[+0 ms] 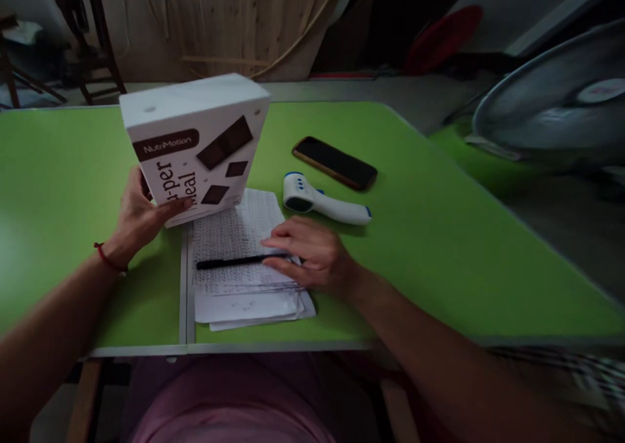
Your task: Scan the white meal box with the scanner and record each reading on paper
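A white box [209, 130] printed "NutriMotion" with dark brown pictures is tilted up over the left side of the papers. Gripping its lower left edge is my left hand [139, 208], thumb across the printed front and the other fingers hidden behind. A black pen [229, 262] lies across the handwritten sheets [234, 228]. My right hand [312, 251] is over the pen's right end, with thumb and fingers closed around it. Just beyond that hand rests a white and blue handheld thermometer [327, 202].
Behind the thermometer lies a dark phone [334, 163] in a brown case. The green table [439, 254] has a metal seam at left and a slanting right edge. A large fan [551, 104] stands at the right; a wooden chair [92, 45] is at the far left.
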The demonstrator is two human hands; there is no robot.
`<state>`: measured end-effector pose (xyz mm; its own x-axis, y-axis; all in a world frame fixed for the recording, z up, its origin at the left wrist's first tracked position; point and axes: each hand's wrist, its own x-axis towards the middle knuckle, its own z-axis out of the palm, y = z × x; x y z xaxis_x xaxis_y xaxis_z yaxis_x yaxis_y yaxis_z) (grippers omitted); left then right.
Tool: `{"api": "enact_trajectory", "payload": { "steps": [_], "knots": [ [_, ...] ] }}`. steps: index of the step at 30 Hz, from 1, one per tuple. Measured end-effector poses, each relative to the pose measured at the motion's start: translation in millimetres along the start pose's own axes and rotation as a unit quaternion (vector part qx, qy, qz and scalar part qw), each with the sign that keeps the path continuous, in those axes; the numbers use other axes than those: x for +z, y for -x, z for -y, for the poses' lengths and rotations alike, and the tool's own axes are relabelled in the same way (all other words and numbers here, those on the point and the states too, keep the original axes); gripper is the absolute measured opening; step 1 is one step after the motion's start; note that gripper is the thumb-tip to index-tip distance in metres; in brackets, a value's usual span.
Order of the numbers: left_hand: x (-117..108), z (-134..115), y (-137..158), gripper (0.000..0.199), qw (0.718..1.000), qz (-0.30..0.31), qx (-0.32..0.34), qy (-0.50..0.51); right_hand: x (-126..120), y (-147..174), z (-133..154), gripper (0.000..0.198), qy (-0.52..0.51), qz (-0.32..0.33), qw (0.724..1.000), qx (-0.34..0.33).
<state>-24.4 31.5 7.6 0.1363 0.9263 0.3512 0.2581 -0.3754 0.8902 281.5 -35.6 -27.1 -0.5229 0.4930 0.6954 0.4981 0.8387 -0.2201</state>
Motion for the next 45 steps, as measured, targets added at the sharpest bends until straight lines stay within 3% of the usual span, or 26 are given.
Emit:
{"api": "enact_trajectory", "payload": {
  "steps": [3, 6, 10, 15, 18, 20, 23, 26, 28, 31, 35, 39, 45],
  "knots": [
    [6, -15, 6, 0.062, 0.999, 0.016, 0.014, 0.029, -8, 5, -10, 0.016, 0.087, -0.070, 0.990, 0.087],
    [14, -26, 13, 0.059, 0.996, 0.031, 0.011, 0.079, -13, 14, -27, 0.026, 0.198, -0.101, 0.953, 0.205],
    [21, -29, 21, 0.057, 0.992, 0.068, -0.012, 0.109, -11, 29, -56, 0.053, 0.286, -0.021, 0.901, 0.324],
    [22, -26, 26, 0.065, 0.984, 0.101, -0.081, 0.123, -2, 43, -85, 0.026, 0.251, 0.001, 0.915, 0.317],
    [21, -23, 27, 0.073, 0.978, 0.117, -0.106, 0.137, -6, 40, -86, 0.026, 0.222, -0.027, 0.928, 0.299],
    [20, -21, 27, 0.076, 0.977, 0.116, -0.125, 0.129, -15, 30, -75, 0.033, 0.190, -0.066, 0.928, 0.313],
    [19, -19, 26, 0.076, 0.977, 0.112, -0.135, 0.124, -33, 2, -39, 0.036, 0.058, -0.164, 0.904, 0.391],
    [17, -19, 25, 0.074, 0.978, 0.121, -0.124, 0.120, -45, -31, 10, 0.022, -0.171, -0.211, 0.854, 0.444],
    [17, -18, 24, 0.075, 0.978, 0.125, -0.118, 0.114, -45, -50, 41, 0.023, -0.310, -0.227, 0.815, 0.434],
    [16, -17, 24, 0.078, 0.979, 0.123, -0.119, 0.108, -34, -67, 77, 0.030, -0.435, -0.219, 0.760, 0.430],
    [16, -19, 25, 0.073, 0.979, 0.123, -0.118, 0.112, -12, -76, 100, 0.034, -0.481, -0.173, 0.734, 0.447],
    [17, -24, 26, 0.063, 0.979, 0.132, -0.089, 0.129, 0, -81, 101, 0.037, -0.492, -0.194, 0.713, 0.460],
    [17, -26, 25, 0.060, 0.981, 0.131, -0.080, 0.119, 8, -80, 98, 0.035, -0.488, -0.190, 0.709, 0.473]
  ]
}}
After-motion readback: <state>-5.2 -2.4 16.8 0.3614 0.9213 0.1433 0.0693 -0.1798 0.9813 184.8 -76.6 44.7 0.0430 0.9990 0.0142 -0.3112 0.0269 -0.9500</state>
